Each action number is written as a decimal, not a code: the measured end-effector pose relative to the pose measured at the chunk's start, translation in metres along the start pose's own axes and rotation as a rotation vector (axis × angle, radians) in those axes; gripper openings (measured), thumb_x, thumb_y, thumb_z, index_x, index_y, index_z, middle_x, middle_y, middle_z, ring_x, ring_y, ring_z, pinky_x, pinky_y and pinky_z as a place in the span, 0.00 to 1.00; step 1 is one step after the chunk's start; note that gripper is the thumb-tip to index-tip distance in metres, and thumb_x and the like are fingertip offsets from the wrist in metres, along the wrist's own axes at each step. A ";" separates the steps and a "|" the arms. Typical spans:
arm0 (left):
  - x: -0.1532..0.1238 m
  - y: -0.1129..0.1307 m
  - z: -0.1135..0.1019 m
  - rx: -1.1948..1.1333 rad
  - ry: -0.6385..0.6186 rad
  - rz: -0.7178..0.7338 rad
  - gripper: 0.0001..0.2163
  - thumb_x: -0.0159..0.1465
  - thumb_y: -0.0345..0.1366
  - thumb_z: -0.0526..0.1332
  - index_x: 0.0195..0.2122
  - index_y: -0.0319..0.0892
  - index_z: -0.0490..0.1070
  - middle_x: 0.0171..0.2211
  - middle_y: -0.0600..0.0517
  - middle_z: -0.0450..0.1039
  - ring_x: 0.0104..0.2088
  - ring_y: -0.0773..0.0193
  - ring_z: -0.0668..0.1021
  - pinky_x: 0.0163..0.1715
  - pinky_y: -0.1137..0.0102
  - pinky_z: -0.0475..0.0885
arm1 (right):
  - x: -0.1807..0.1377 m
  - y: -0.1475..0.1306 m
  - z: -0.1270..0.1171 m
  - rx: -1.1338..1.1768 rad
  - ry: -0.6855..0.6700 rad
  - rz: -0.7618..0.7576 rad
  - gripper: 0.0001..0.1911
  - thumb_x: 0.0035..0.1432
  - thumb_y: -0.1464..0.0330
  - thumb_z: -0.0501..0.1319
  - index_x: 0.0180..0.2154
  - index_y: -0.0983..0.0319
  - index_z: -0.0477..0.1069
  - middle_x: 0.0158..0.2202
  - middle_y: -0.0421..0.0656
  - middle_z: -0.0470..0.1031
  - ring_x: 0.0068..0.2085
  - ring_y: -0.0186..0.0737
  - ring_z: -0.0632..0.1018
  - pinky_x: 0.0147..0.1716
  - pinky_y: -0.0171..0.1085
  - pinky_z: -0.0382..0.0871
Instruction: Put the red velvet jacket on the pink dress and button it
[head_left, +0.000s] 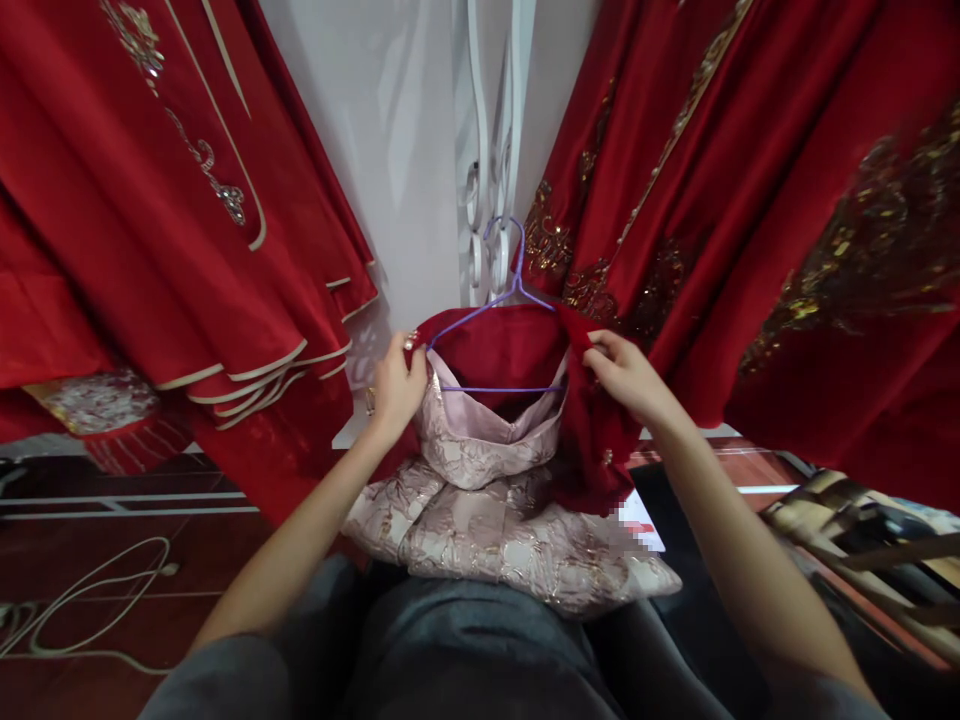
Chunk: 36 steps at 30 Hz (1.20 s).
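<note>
Your left hand and right hand are bare, with no gloves, rings or watch to be seen, and both forearms are uncovered up to the elbows. Your left hand's fingernails look pale and glossy where they catch the light. Below, you wear dark grey clothing of a soft, plain weave, which fills the bottom of the view, and short grey sleeves show at the lower corners where your upper arms enter.
</note>
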<state>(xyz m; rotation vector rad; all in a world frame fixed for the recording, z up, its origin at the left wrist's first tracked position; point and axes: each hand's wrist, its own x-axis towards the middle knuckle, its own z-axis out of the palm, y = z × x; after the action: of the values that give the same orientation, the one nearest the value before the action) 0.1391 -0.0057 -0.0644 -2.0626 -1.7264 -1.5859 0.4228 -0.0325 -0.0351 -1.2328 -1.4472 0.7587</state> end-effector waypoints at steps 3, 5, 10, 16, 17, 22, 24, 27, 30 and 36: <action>-0.019 0.033 0.008 -0.187 -0.174 0.082 0.07 0.65 0.35 0.52 0.40 0.44 0.67 0.32 0.52 0.75 0.30 0.64 0.76 0.32 0.74 0.66 | -0.013 -0.009 0.036 0.115 -0.230 -0.051 0.08 0.49 0.69 0.56 0.35 0.60 0.62 0.26 0.35 0.69 0.23 0.29 0.68 0.21 0.29 0.61; -0.035 0.047 0.015 -0.251 -0.353 0.121 0.06 0.65 0.34 0.52 0.40 0.44 0.67 0.30 0.53 0.74 0.28 0.65 0.76 0.30 0.75 0.65 | -0.022 -0.009 0.057 0.188 -0.326 -0.097 0.09 0.50 0.69 0.56 0.36 0.59 0.61 0.31 0.37 0.72 0.28 0.31 0.71 0.26 0.30 0.67; -0.052 0.042 0.022 -0.223 -0.434 0.118 0.04 0.65 0.33 0.53 0.38 0.45 0.66 0.29 0.54 0.72 0.28 0.66 0.76 0.30 0.74 0.66 | -0.037 0.011 0.076 0.272 -0.230 -0.159 0.14 0.54 0.65 0.60 0.43 0.58 0.63 0.42 0.43 0.73 0.42 0.37 0.76 0.43 0.37 0.72; -0.055 0.034 0.022 -0.282 -0.171 0.086 0.10 0.59 0.35 0.62 0.41 0.44 0.64 0.36 0.51 0.71 0.34 0.65 0.76 0.35 0.71 0.72 | -0.049 0.020 0.059 -0.065 -0.173 -0.227 0.28 0.54 0.62 0.64 0.56 0.57 0.64 0.42 0.44 0.75 0.42 0.40 0.76 0.45 0.42 0.72; -0.058 0.035 0.022 -0.323 -0.133 0.067 0.12 0.58 0.35 0.63 0.42 0.44 0.63 0.36 0.51 0.70 0.34 0.66 0.75 0.35 0.71 0.73 | -0.050 0.019 0.055 -0.127 -0.152 -0.235 0.27 0.54 0.63 0.64 0.56 0.57 0.65 0.40 0.44 0.75 0.40 0.40 0.76 0.43 0.42 0.72; -0.071 0.041 0.021 -0.481 -0.122 0.005 0.13 0.56 0.32 0.64 0.41 0.45 0.62 0.35 0.52 0.70 0.37 0.66 0.77 0.36 0.71 0.77 | -0.054 0.007 0.041 -0.048 -0.100 -0.231 0.25 0.51 0.62 0.66 0.51 0.57 0.65 0.33 0.40 0.73 0.30 0.35 0.75 0.31 0.36 0.73; -0.073 0.042 0.021 -0.505 -0.158 -0.011 0.11 0.56 0.31 0.63 0.39 0.45 0.63 0.35 0.52 0.71 0.37 0.66 0.78 0.37 0.70 0.77 | -0.055 0.003 0.041 0.050 -0.145 -0.241 0.22 0.51 0.62 0.67 0.47 0.57 0.66 0.35 0.40 0.73 0.31 0.34 0.75 0.32 0.34 0.74; -0.072 0.040 0.022 -0.590 -0.193 -0.077 0.10 0.56 0.30 0.63 0.38 0.44 0.65 0.35 0.52 0.72 0.38 0.66 0.78 0.37 0.70 0.77 | -0.053 0.003 0.049 0.140 -0.231 -0.240 0.14 0.52 0.62 0.66 0.40 0.59 0.70 0.39 0.42 0.74 0.37 0.35 0.77 0.38 0.35 0.74; -0.068 0.037 0.023 -0.712 -0.224 -0.159 0.10 0.55 0.31 0.64 0.37 0.43 0.66 0.35 0.52 0.72 0.38 0.67 0.78 0.38 0.71 0.77 | -0.050 0.010 0.058 0.185 -0.282 -0.196 0.14 0.54 0.62 0.65 0.42 0.60 0.71 0.40 0.44 0.76 0.41 0.37 0.78 0.41 0.37 0.74; -0.062 0.037 0.020 -0.767 -0.277 -0.192 0.08 0.53 0.32 0.65 0.34 0.42 0.68 0.35 0.51 0.74 0.37 0.66 0.78 0.37 0.71 0.76 | -0.049 0.018 0.067 0.161 -0.215 -0.216 0.14 0.56 0.60 0.63 0.42 0.60 0.71 0.39 0.44 0.78 0.41 0.39 0.79 0.41 0.38 0.76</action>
<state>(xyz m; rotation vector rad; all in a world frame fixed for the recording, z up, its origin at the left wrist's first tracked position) 0.1879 -0.0535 -0.0964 -2.5899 -1.5739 -2.4163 0.3609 -0.0637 -0.0840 -0.8771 -1.6289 0.8593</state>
